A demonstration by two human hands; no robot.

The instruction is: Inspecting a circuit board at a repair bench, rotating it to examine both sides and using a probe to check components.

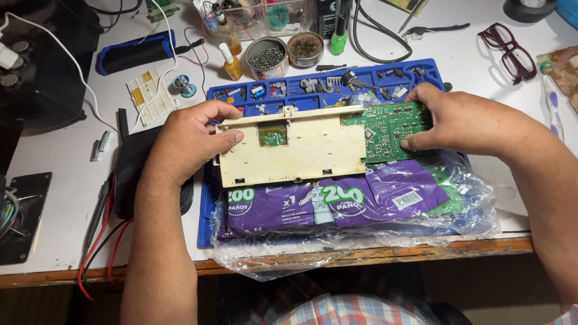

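So a cream plastic housing (293,150) is gripped by the left hand (191,139), its green circuit board (390,129) pinched by the right hand (463,120), probably just above a purple plastic-wrapped pack (337,201).

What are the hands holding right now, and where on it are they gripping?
Both hold a cream plastic housing with a green circuit board. The left hand grips the housing's left end; the right hand grips the board's right end.

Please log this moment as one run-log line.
left hand: grips cream plastic housing | right hand: holds green circuit board | under: purple plastic-wrapped pack
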